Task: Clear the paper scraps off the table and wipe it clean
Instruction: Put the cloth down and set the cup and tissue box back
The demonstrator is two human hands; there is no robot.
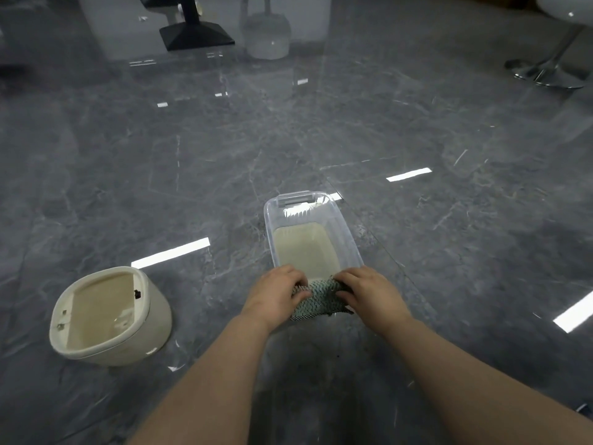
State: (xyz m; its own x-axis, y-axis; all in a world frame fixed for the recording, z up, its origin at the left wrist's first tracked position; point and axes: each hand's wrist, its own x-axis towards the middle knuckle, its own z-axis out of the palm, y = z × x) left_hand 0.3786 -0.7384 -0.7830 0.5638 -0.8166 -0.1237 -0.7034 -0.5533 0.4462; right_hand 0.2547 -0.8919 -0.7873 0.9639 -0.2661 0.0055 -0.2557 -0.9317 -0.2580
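A green-and-white patterned cloth [321, 300] is bunched over the near end of a clear plastic tub [349, 239], and both my hands grip it. My left hand [276, 293] holds its left end with curled fingers. My right hand [369, 293] holds the right end the same way. The tub stands on the glossy grey marble table [192, 175], and pale cloudy water shows in its bottom. No paper scraps are visible on the table.
A cream bin [109, 316] stands open at the near left, tilted toward me. Far back sit a black stand base [195, 35] and a translucent white container [266, 33]. A chrome stool base [545, 72] is on the floor at the far right.
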